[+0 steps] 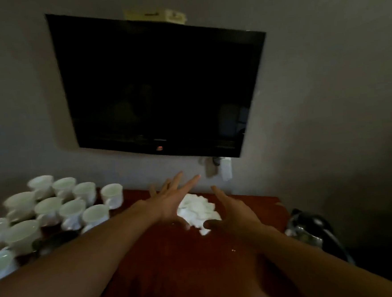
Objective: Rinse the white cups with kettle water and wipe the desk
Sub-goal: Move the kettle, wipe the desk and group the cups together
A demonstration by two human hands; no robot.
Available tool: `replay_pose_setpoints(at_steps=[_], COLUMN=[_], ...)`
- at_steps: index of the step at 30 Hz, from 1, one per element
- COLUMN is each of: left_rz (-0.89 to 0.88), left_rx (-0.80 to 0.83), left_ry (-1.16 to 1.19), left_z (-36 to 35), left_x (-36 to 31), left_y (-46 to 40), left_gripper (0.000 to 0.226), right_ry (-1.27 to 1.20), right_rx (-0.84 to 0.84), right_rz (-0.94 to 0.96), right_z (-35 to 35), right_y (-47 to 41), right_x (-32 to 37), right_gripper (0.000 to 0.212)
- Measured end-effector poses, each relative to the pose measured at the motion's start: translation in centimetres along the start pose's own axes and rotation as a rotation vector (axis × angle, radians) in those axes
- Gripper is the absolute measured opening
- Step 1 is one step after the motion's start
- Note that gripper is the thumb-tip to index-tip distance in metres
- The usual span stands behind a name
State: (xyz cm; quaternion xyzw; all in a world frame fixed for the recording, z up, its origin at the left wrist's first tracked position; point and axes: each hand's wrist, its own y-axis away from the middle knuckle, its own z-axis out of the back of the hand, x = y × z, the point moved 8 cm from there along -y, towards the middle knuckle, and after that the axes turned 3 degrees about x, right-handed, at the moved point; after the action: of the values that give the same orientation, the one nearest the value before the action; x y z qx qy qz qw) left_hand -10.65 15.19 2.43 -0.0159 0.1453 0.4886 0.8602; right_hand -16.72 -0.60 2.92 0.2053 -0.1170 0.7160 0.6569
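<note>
Both bare arms reach forward over a reddish-brown worktop [176, 277] in a dim room. The left hand [171, 201] is spread wide, fingers straight and fanned toward 12 o'clock, holding nothing; its thumb side lies at the left edge of a crumpled white cloth [198, 209]. The right hand [235, 211] is also spread, fingers extended and slightly bent, thumb pointing to 9 o'clock near the cloth's lower right edge; it grips nothing. Motion blur makes it unclear whether either hand actually touches the cloth. The cloth sits on the worktop between the two hands, toward the far edge near the wall.

A cluster of white cups [48, 212] stands upright at 9 o'clock from the cloth, packed close together in rows along the left part of the worktop; the nearest ones are partly hidden by the left forearm. At 3 o'clock, beyond the right forearm, a shiny metal kettle [308, 229] with a dark handle sits at the right end of the worktop. A few small white specks [233, 250] lie on the wood at 6 o'clock from the cloth. A dark television [158, 86] hangs on the wall above.
</note>
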Motion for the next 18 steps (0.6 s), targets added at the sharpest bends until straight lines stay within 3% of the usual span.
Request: replay_pose_setpoints(at_steps=[9,14,18], left_rz=[-0.212,-0.325,-0.35], left_rx=[0.091,0.179,0.27], left_ry=[-0.073,-0.074,-0.063], left_z=[-6.8,-10.5,-13.1], left_x=[-20.7,-28.9,-31.5], left_y=[-10.2,-12.9,-14.8], left_gripper=[0.137,0.135,0.138], right_ry=[0.071,-0.023,-0.099], right_rx=[-0.081,-0.061,-0.055], right_rz=[-0.289,-0.361,-0.379], right_z=[7.8,7.3,6.3], right_y=[11.0,14.3,14.0], right_x=[-21.8,-27.3,-29.3], right_gripper=[0.105,0.109,0.104])
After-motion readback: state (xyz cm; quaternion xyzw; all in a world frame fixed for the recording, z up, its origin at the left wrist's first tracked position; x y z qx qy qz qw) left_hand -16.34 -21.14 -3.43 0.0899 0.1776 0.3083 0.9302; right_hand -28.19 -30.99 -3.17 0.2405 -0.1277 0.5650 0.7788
